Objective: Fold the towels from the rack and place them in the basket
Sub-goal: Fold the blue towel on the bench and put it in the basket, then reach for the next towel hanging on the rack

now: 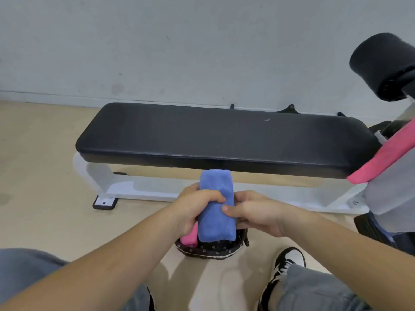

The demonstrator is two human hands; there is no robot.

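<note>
Left hand [197,208] and right hand [254,212] grip one folded blue towel [216,185] over the basket [211,249]; one pink towel [189,238] lies inside it, a second pink towel [386,153] well right.

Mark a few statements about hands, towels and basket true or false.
1. Both the left hand and the right hand grip the blue towel. True.
2. The blue towel lies on the bench. False: it is held above the basket, in front of the bench.
3. A folded pink towel is already in the basket. True.
4. No towels remain at the right. False: a hanging pink towel and a pale towel are draped there.
</note>
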